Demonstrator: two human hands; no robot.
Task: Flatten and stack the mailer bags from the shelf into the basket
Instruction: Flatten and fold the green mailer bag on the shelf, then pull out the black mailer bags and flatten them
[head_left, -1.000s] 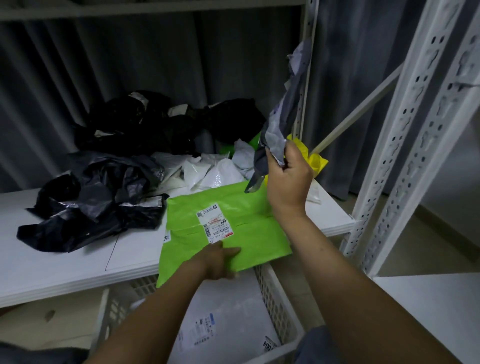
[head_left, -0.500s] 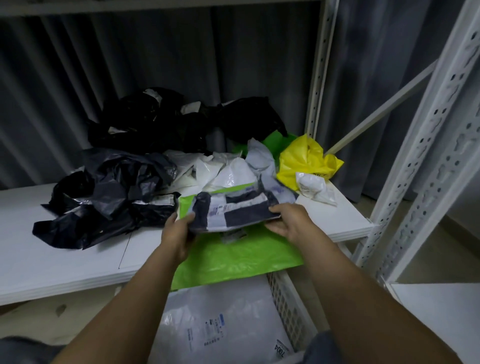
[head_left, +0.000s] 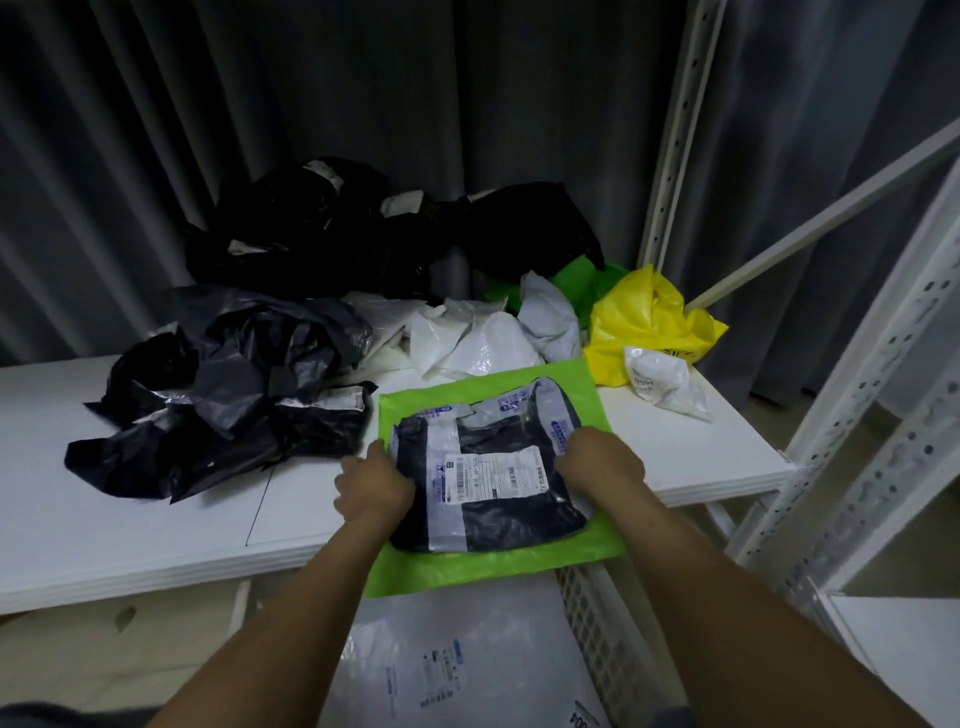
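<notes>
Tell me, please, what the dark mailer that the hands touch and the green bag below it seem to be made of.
Dark mailer: probably thin plastic film, slightly glossy; it shows soft creases and pale glints. Green bag: probably plastic film too, duller; fine wrinkles show, lying flat.

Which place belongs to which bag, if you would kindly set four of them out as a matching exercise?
1. dark grey mailer
2. green mailer
3. yellow bag
4. flat white mailer

A. in the basket
B. flat on the shelf, overhanging its front edge
C. on the green mailer, held by left hand and right hand
D. far right of the shelf

Pairs: 1-C, 2-B, 3-D, 4-A.
</notes>
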